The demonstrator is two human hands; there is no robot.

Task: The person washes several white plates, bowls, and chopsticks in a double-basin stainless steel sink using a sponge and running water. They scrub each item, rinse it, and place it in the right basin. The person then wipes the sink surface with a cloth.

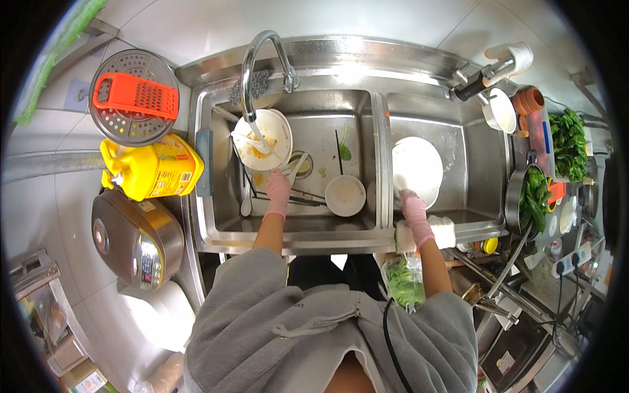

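My left hand (278, 192), in a pink glove, is at the near edge of stacked white bowls (262, 140) in the left sink basin, beside a white spoon (297, 169); its grip is unclear. The top bowl holds spoons and food remains. Several dark chopsticks (307, 200), another spoon (245, 202), a small bowl (345, 195) and a green leaf (345, 152) lie in that basin. In the right basin my right hand (412, 204), also gloved, touches the near left rim of a large white bowl (417, 169); its fingertips are partly hidden.
A chrome faucet (269, 39) arches over the left basin. To the left stand an orange grater (140, 96) on a perforated metal lid, a yellow jug (159, 167) and a rice cooker (137, 240). A pan of greens (533, 201) stands right. A white cloth (440, 232) hangs over the front edge.
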